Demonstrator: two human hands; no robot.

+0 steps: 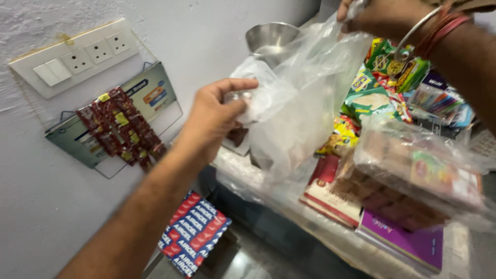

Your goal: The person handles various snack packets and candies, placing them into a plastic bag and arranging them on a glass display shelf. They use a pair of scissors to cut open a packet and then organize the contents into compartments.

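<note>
Fingers of left hand (pixel 214 116) pinched shut on the side of a clear plastic bag (pixel 299 103); right hand (pixel 380 18), above and beyond, grips its top edge closed; steel bowl (pixel 271 39) behind, packet stacks (pixel 413 175) below right

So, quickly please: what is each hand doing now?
Left hand: closed, pinching the clear plastic bag.
Right hand: closed, holding the bag's top edge.

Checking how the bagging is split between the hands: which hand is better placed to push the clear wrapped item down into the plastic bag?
Likely the left hand: it already pinches the wrapped item at the plastic bag. The right hand holds the bag's top edge up.
</note>
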